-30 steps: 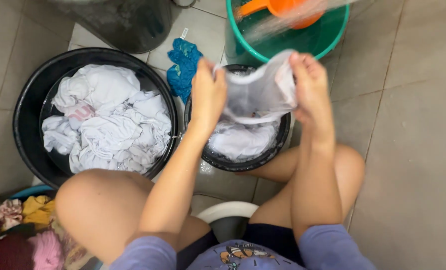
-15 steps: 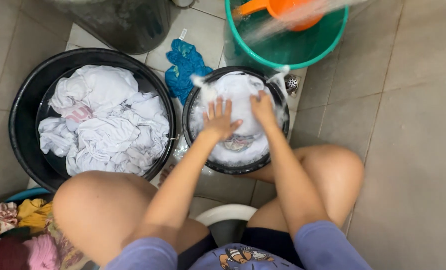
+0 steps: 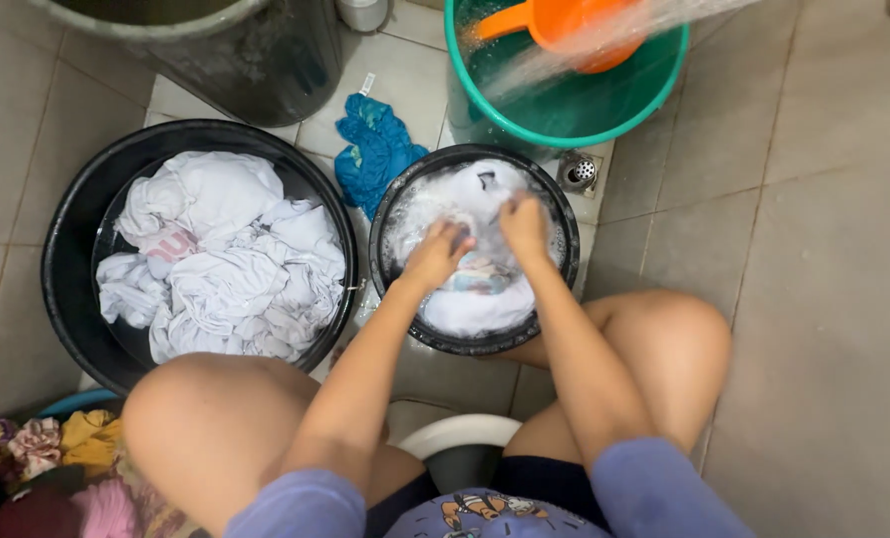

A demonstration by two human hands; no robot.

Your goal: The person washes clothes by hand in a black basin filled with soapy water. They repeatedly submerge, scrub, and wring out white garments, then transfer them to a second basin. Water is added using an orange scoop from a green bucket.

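Two basins sit on grey floor tiles (image 3: 824, 299); left hand (image 3: 437, 254) and right hand (image 3: 523, 227) clutch white cloth (image 3: 475, 299) in the small black basin (image 3: 397, 204).

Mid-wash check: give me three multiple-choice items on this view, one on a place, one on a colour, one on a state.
1. Where does the blue cloth lie?
A. On the floor tiles between the basins
B. In the green bucket
C. On the person's knee

2. What colour is the scoop in the green bucket?
A. White
B. Orange
C. Black

3. What are the left hand and right hand doing?
A. Hanging free in the air
B. Resting on the knees
C. Pressed on the white garment in the small black basin

Answers: 1 A, it sits on bare tile. 2 B, plainly orange. 3 C, both hands are down in the suds.
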